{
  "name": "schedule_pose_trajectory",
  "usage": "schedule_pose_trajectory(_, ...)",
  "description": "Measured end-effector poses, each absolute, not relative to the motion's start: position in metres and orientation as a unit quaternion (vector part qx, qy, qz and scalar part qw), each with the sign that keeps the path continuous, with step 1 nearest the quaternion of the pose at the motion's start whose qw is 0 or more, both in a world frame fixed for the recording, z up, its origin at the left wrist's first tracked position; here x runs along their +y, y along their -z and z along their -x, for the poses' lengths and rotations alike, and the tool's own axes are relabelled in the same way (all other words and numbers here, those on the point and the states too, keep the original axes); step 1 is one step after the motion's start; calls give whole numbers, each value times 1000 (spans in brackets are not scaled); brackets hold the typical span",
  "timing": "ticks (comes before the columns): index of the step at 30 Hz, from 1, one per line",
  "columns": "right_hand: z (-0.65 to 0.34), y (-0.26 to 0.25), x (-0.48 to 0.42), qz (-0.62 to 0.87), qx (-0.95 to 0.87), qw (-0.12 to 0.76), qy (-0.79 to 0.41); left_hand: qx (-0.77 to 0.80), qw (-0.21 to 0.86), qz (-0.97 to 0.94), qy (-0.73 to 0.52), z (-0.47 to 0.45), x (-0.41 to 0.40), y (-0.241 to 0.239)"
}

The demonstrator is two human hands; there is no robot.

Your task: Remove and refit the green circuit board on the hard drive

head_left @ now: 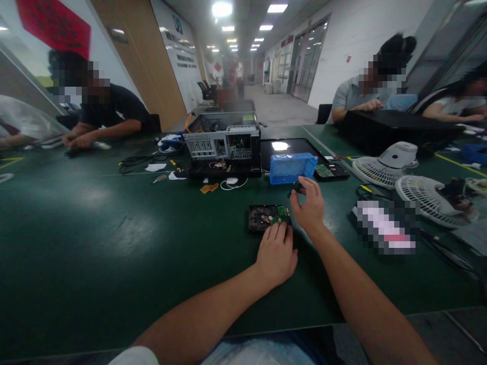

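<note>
A hard drive (258, 219) lies on the green table in front of me, its dark underside up, with a green circuit board (282, 213) at its right end. My left hand (277, 253) has its fingers closed over the near edge of the drive, by the board. Just beyond and to the right, my right hand (310, 205) is raised above the table. Between its thumb and fingers it pinches a small dark piece (294, 189), too dim to name. Close behind that hand, a blue plastic bin (291, 169) stands on its side.
An opened computer case (220, 144) stands at the back, beside a flat dark screen panel (287, 147). White fan parts (380, 165) and a pixelated object (388, 228) lie to the right. Scraps and cables (140, 162) are at back left. Other people sit around the table.
</note>
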State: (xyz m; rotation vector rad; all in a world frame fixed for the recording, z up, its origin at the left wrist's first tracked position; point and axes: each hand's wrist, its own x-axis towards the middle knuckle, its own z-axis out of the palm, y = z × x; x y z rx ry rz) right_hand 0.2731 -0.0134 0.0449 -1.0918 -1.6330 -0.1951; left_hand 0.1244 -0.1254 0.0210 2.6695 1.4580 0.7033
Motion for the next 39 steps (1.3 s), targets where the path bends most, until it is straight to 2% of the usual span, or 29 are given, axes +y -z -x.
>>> schedule_pose_trajectory(17,-268,-53,-21,456,-724,512,74,465,0,-856,-227,-126,-125,-20)
schedule_pose_trajectory(39,-274,-50,-16,490,-687,531,78,471,7,-855,-218,-125,-127,-22)
